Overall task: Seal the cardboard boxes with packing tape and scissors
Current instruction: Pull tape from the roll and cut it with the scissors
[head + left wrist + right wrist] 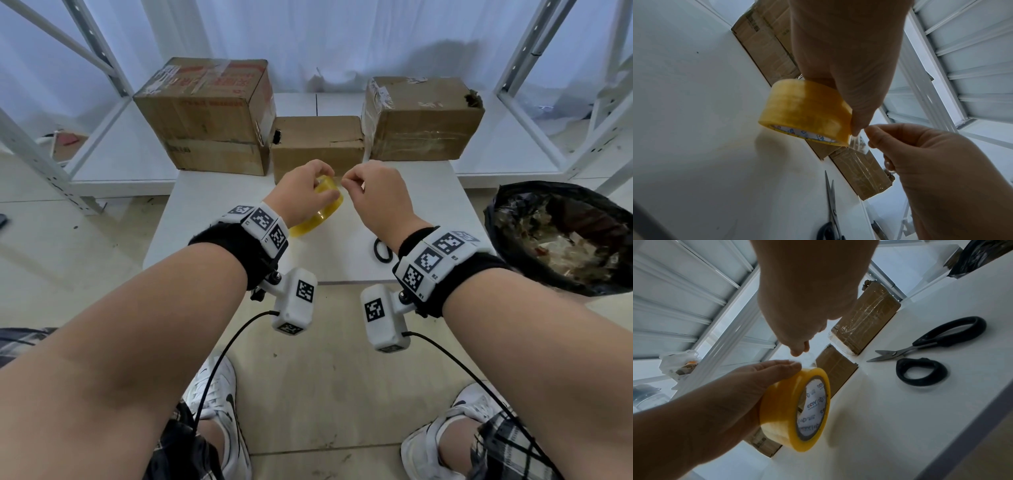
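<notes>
The tape roll (317, 209) sits in my left hand (301, 197), just above centre in the head view and lifted off the white table (205, 205). My fingers wrap over its yellow outer band; from the right wrist its printed core faces lower right, so the roll's axis runs roughly across me. My right hand (373, 195) is just beside it, thumb and forefinger pinched narrow on what looks like the free tape end (856, 142), a short clear tab coming off the roll's near edge. The two hands nearly touch, so the pull I expect to make next goes rightward, away from the roll, with the left hand holding the roll steady.

The small middle box (317, 144) lies directly beyond both hands, toward the upper middle of the frame, its long side running left to right, about equally near to each hand. I judge it the likeliest box to receive the strip. A taller box (205, 116) stands at upper left and a tape-wrapped box (423, 118) at upper right, each touching or nearly touching the middle one.

The scissors (931, 345) lie on the table at right, under my right wrist in the head view, blades slightly apart, so the right hand is nearer to them. A black bin bag (561, 236) sits at the far right edge.
</notes>
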`<act>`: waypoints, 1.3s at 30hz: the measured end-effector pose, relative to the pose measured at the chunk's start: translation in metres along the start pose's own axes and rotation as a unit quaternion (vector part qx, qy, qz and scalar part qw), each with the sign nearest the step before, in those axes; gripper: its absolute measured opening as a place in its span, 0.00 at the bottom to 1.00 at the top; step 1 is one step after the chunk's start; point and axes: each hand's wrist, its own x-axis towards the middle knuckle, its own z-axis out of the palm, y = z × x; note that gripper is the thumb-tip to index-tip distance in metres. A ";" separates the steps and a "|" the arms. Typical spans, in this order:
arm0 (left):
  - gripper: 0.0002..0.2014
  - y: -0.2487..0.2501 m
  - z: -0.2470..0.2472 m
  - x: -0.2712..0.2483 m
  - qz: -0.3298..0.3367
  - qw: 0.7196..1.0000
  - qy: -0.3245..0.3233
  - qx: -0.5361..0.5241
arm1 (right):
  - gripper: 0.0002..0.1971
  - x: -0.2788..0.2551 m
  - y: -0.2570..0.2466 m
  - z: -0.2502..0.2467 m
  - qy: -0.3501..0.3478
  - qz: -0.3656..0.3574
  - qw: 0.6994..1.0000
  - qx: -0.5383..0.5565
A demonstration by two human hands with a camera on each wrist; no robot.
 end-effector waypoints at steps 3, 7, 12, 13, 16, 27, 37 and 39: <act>0.19 0.004 -0.005 0.001 -0.001 1.000 -0.005 -0.017 | 0.11 -0.001 -0.003 0.003 0.024 -0.023 0.999 0.001; 0.21 0.000 -0.014 0.002 -0.016 0.999 -0.002 -0.031 | 0.09 0.005 -0.009 -0.001 0.059 -0.069 0.996 0.023; 0.21 -0.006 -0.016 -0.001 -0.006 0.998 -0.026 -0.063 | 0.07 0.008 -0.003 -0.002 0.042 -0.039 0.997 0.055; 0.20 -0.005 -0.014 -0.004 0.003 0.997 -0.030 -0.071 | 0.07 0.009 0.002 -0.003 0.034 -0.014 0.998 0.053; 0.17 -0.004 -0.006 -0.010 0.018 0.991 -0.033 -0.128 | 0.07 0.012 0.010 -0.007 0.017 0.041 0.998 0.050; 0.20 -0.001 -0.004 -0.009 0.006 0.989 -0.029 -0.146 | 0.07 0.010 -0.010 -0.011 -0.017 -0.095 0.995 0.008; 0.24 0.002 -0.012 -0.009 -0.011 0.979 -0.140 -0.145 | 0.07 0.006 0.010 -0.014 0.070 -0.078 0.993 0.055; 0.26 0.001 -0.007 -0.011 -0.011 0.980 -0.155 -0.127 | 0.08 0.006 0.014 -0.014 0.066 -0.060 0.995 0.041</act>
